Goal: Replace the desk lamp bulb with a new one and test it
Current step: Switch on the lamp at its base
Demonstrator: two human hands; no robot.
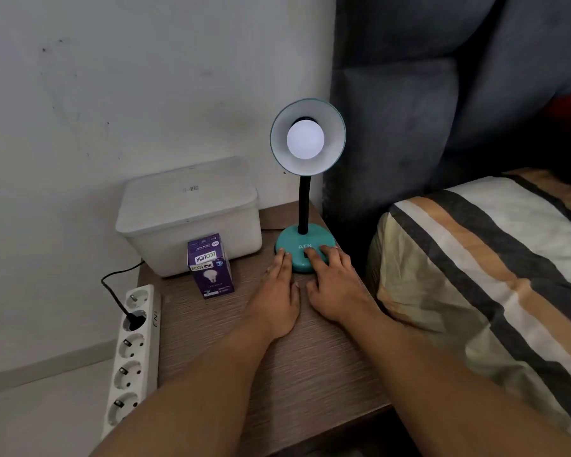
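Observation:
A teal desk lamp stands at the back right of the wooden bedside table [304, 367]. Its shade [279, 143] faces me, and the round white bulb [305, 139] inside it glows. My left hand [277, 291] lies flat on the table with its fingertips against the left side of the lamp base [305, 240]. My right hand [333, 285] rests its fingers on top of the base, over the switch area. A purple bulb box [210, 266] stands upright to the left of my hands. Neither hand holds anything.
A white lidded plastic box [188, 212] sits at the back left of the table. A white power strip [134, 351] hangs along the table's left edge with a black plug [134, 318] in it. A bed with a striped cover [495, 258] borders the right side.

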